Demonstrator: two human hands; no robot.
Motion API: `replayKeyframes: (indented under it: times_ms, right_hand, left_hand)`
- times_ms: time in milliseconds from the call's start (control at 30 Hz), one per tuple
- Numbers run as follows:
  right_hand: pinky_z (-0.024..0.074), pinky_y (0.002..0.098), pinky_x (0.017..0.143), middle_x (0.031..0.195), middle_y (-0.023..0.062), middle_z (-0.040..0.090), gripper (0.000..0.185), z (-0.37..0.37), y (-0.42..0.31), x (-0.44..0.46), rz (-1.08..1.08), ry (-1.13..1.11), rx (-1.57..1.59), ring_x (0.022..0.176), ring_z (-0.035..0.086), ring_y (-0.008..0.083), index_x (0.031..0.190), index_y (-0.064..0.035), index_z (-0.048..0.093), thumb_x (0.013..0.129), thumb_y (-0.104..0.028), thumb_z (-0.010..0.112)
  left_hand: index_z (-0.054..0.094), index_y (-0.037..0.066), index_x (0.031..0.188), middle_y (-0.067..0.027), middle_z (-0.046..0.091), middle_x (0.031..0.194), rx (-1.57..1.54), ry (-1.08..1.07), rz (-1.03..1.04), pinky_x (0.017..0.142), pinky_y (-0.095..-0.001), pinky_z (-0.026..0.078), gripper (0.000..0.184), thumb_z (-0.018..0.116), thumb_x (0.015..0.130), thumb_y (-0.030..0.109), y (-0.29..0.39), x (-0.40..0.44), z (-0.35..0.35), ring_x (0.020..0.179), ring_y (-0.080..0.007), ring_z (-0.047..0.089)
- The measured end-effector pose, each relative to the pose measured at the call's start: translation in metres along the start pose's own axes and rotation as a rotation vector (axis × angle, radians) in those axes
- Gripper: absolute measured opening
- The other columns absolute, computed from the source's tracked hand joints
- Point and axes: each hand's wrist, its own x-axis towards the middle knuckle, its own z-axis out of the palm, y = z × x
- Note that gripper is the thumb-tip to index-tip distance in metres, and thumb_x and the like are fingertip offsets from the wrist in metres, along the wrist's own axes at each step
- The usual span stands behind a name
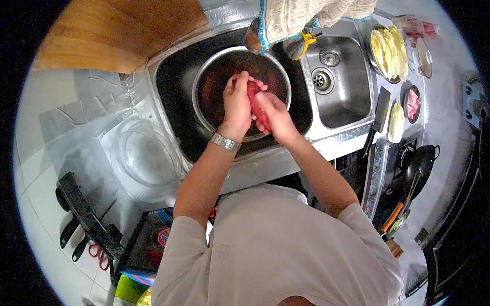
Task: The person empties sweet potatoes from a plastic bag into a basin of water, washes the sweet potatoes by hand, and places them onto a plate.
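Over a large round metal basin [197, 97] in the left sink bowl, both hands are closed on a wet red piece of raw meat [256, 104]. My left hand [237, 102], with a metal watch at the wrist, supports it from the left, fingers curled behind and below. My right hand [276, 113] presses on it from the right, its thumb slightly blurred. Fingers hide part of the meat. Dark reddish liquid appears to fill the basin below.
A cloth [311, 18] hangs over the sink's back edge. Right are a smaller sink bowl [347, 102], a cleaver [381, 109], cabbage leaves [386, 51], a bowl of pink meat [412, 103] and a wok [421, 171]. Left are a clear bowl [145, 158] and a knife rack [89, 217].
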Motion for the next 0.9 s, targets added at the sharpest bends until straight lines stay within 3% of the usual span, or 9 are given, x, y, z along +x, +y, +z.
replayKeyframes:
  times_ms: [67,167,200,367,467,567,700,800,900]
  right_hand:
    - [0.0507,0.0268,0.062,0.094,0.0105,0.065,0.050,-0.004,0.011,-0.001,-0.157,0.040,-0.208,0.071,0.063,0.0169,0.128,0.0001,0.045,0.090,-0.023,0.067]
    - [0.0496,0.0357,0.090,0.119,0.0204,0.059,0.060,-0.009,0.034,-0.004,-0.661,0.117,-0.614,0.105,0.062,0.0278,0.138,0.0007,0.036,0.090,-0.020,0.065]
    - [0.0386,0.0413,0.106,0.138,0.0254,0.046,0.069,-0.012,0.032,-0.012,-0.536,0.018,-0.569,0.126,0.049,0.0361,0.144,0.0008,0.028,0.088,-0.016,0.065]
    - [0.0404,0.0426,0.104,0.132,0.0247,0.052,0.067,-0.018,0.041,-0.020,-0.563,0.015,-0.809,0.119,0.054,0.0403,0.145,-0.0024,0.028,0.091,-0.023,0.062]
    - [0.0479,0.0412,0.095,0.117,0.0201,0.063,0.054,-0.023,0.043,-0.018,-0.237,0.111,-0.726,0.104,0.063,0.0367,0.136,-0.0020,0.043,0.096,-0.037,0.055]
    - [0.0381,0.0245,0.042,0.062,0.0050,0.061,0.058,-0.043,0.040,0.014,0.053,0.093,-0.170,0.047,0.052,0.0122,0.089,-0.0060,0.063,0.099,-0.057,0.037]
    - [0.0474,0.0311,0.052,0.067,0.0100,0.063,0.062,-0.062,0.027,0.049,0.227,0.183,-0.080,0.056,0.060,0.0187,0.091,-0.0027,0.064,0.100,-0.056,0.034]
    - [0.0481,0.0440,0.088,0.101,0.0245,0.064,0.053,-0.059,0.038,0.074,-0.276,0.523,-0.677,0.100,0.061,0.0398,0.115,0.0016,0.058,0.099,-0.046,0.040]
    - [0.0464,0.0467,0.089,0.113,0.0235,0.059,0.045,-0.060,0.056,0.098,-0.523,0.491,-0.982,0.104,0.057,0.0435,0.127,-0.0021,0.052,0.098,-0.035,0.044]
  left_hand:
    - [0.054,0.006,0.088,-0.0103,0.062,0.079,-0.089,0.038,-0.039,0.071,-0.0361,0.054,0.022,0.057,0.096,0.026,-0.004,0.005,-0.003,0.075,-0.0229,0.062]
    - [0.053,0.005,0.085,-0.0090,0.060,0.076,-0.159,0.060,-0.066,0.068,-0.0339,0.053,0.021,0.056,0.097,0.022,-0.017,0.008,-0.012,0.070,-0.0216,0.061]
    - [0.054,0.005,0.085,-0.0080,0.060,0.077,-0.173,0.045,-0.078,0.070,-0.0333,0.053,0.021,0.056,0.097,0.022,-0.018,0.004,-0.015,0.070,-0.0203,0.060]
    - [0.056,0.005,0.088,-0.0081,0.062,0.080,0.081,0.221,-0.044,0.071,-0.0315,0.052,0.018,0.056,0.096,0.021,-0.044,-0.004,-0.034,0.073,-0.0178,0.061]
    - [0.055,0.004,0.090,-0.0102,0.066,0.089,0.141,0.067,-0.006,0.074,-0.0326,0.052,0.020,0.052,0.098,0.022,-0.048,-0.005,-0.034,0.079,-0.0185,0.063]
    - [0.054,0.004,0.094,-0.0099,0.066,0.087,0.200,-0.049,0.147,0.077,-0.0322,0.051,0.019,0.049,0.100,0.022,-0.041,0.001,-0.018,0.081,-0.0191,0.063]
    - [0.043,0.001,0.126,-0.0128,0.060,0.110,0.285,-0.188,0.147,0.093,-0.0328,0.045,0.031,0.047,0.101,0.018,-0.049,0.026,-0.019,0.101,-0.0201,0.058]
    - [0.026,0.009,0.147,-0.0110,0.054,0.125,0.353,-0.142,0.112,0.097,-0.0337,0.043,0.057,0.053,0.098,0.018,-0.076,0.046,-0.021,0.111,-0.0206,0.053]
    - [0.019,0.013,0.153,-0.0102,0.052,0.132,0.224,-0.082,-0.060,0.099,-0.0363,0.043,0.073,0.060,0.094,0.022,-0.083,0.044,-0.017,0.117,-0.0224,0.053]
